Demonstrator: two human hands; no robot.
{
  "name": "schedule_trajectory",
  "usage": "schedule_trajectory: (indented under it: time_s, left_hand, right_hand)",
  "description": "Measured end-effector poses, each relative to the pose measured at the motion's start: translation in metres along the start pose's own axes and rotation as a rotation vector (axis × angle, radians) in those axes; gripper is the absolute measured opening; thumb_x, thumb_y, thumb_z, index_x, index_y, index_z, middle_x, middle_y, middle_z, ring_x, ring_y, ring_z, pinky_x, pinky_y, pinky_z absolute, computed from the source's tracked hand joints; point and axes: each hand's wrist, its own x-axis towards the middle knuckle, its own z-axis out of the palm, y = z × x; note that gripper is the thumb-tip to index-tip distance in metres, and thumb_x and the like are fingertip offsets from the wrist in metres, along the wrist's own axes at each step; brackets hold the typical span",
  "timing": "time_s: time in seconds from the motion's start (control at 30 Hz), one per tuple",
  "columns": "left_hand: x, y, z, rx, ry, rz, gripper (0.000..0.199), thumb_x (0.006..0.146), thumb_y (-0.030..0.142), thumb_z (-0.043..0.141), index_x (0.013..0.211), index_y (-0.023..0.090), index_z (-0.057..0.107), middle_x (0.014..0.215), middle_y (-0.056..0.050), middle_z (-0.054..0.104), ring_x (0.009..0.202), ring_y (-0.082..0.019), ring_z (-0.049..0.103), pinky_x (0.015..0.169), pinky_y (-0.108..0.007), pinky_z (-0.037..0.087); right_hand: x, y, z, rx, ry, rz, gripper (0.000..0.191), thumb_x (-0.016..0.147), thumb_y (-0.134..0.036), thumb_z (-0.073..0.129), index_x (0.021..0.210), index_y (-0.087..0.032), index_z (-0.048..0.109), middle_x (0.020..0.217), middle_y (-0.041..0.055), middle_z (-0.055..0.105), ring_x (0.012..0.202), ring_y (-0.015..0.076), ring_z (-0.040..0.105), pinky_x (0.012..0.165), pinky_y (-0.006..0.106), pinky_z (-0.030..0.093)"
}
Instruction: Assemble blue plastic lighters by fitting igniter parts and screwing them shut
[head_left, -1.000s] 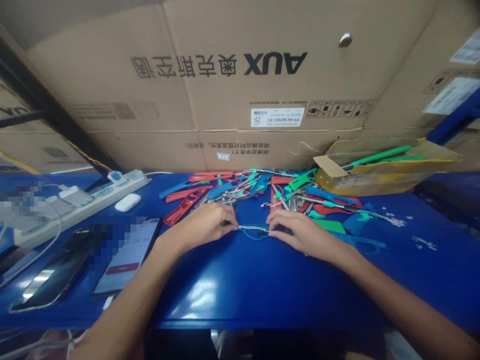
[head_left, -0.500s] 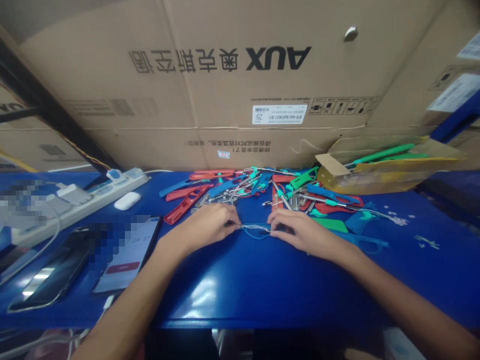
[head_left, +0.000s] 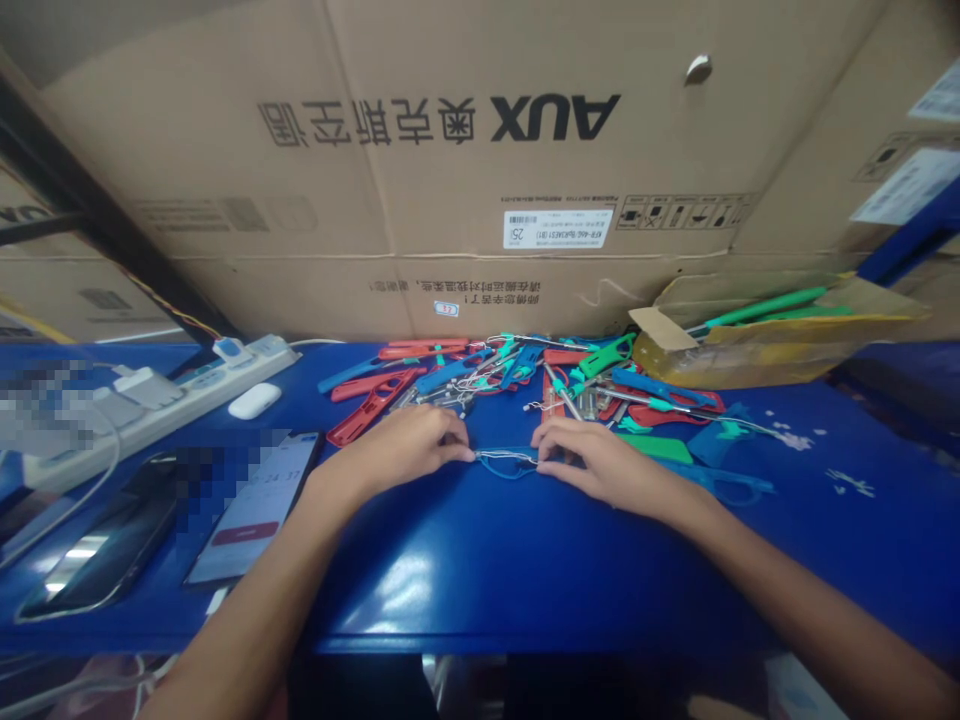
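Thin white wires (head_left: pixel 504 455) stretch between my two hands, low above the blue tabletop. My left hand (head_left: pixel 420 445) pinches their left end between thumb and fingertips. At the other end, my right hand (head_left: pixel 589 455) has its thumb and forefinger closed on the wires. Just under them lies a blue plastic lighter casing (head_left: pixel 514 472), whose middle is hidden behind my right hand. Another see-through blue casing with a loop handle (head_left: pixel 739 488) shows right of that hand, beside a green plastic piece (head_left: pixel 660 448).
Behind my hands is a pile of red, blue and green lighter parts (head_left: pixel 457 375) with metal tubes. An open carton (head_left: pixel 780 355) stands at right. Phones (head_left: pixel 259 515), an earbud case (head_left: pixel 255 401) and a power strip (head_left: pixel 187 395) are at left. A large cardboard box (head_left: pixel 420 210) walls off the back.
My left hand has shifted slightly to the left, so a little more of the wires shows between the hands. My right hand has hardly moved.
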Motion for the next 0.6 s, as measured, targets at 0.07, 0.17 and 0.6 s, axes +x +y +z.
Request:
schedule_trajectory:
  time_s: [0.07, 0.17, 0.6]
  left_hand:
    - [-0.0004, -0.0008, 0.0001, -0.014, -0.014, -0.005, 0.020, 0.095, 0.038, 0.063, 0.093, 0.022, 0.075, 0.095, -0.002, 0.076, 0.085, -0.018, 0.068, 0.074, -0.026, 0.044]
    - [-0.0011, -0.0020, 0.0006, -0.041, -0.012, 0.008, 0.018, 0.095, 0.036, 0.063, 0.097, 0.023, 0.074, 0.097, -0.002, 0.075, 0.089, -0.019, 0.067, 0.077, -0.027, 0.045]
    - [0.0031, -0.0027, 0.0029, -0.129, -0.001, 0.126, 0.017, 0.097, 0.028, 0.059, 0.101, 0.018, 0.073, 0.100, -0.006, 0.073, 0.090, -0.018, 0.067, 0.083, -0.029, 0.048]
  right_hand:
    - [-0.0001, -0.0004, -0.0002, 0.008, -0.007, 0.009, 0.008, 0.097, -0.026, 0.060, 0.092, -0.020, 0.062, 0.113, 0.0055, 0.067, 0.087, 0.0153, 0.065, 0.080, 0.029, 0.052]
    - [-0.0005, -0.0007, -0.0002, 0.015, -0.007, 0.010, 0.008, 0.097, -0.026, 0.060, 0.092, -0.020, 0.062, 0.111, 0.0056, 0.066, 0.084, 0.0152, 0.065, 0.078, 0.030, 0.052]
    - [0.0006, -0.0033, -0.0064, 0.021, -0.012, -0.008, 0.011, 0.100, -0.028, 0.056, 0.097, -0.021, 0.063, 0.110, 0.0060, 0.067, 0.100, 0.0185, 0.065, 0.089, 0.033, 0.050]
